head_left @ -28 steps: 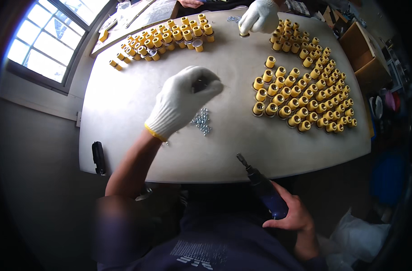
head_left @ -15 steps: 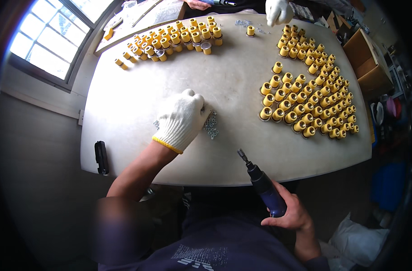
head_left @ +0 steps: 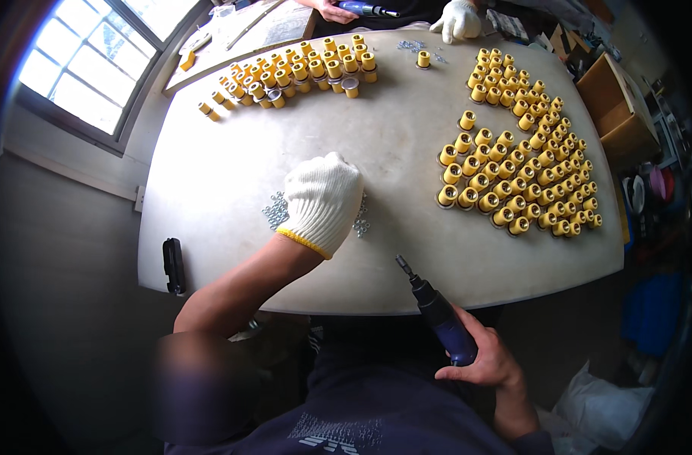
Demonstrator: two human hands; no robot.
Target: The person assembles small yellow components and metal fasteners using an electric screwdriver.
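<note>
**A gloved left hand [head_left: 325, 205] at the silver nuts [head_left: 275, 211], a right hand [head_left: 491, 360] with the power screwdriver [head_left: 446, 327]**

The left hand, in a white knitted glove with yellow cuff, is over the middle of the pale counter [head_left: 225, 159]. Its back faces the camera and covers the fingers, so I cannot tell whether its grip is wide, narrow or holding something. The silver nuts show on both sides of this glove, lying loose on the counter.

The right hand is bare. Its grip is closed around the dark blue body of the power screwdriver, just beyond the near edge of the counter, and the bit points up and to the left.

To the right stands a large group of yellow cylinders [head_left: 504, 168], with their open ends upward. A second yellow group [head_left: 300, 70] is at the far left. Across the counter, a co-worker's gloved hand [head_left: 458, 21] is near one single yellow cylinder [head_left: 423, 60], and the co-worker's bare hand [head_left: 335, 11] holds a blue tool [head_left: 367, 9].
</note>
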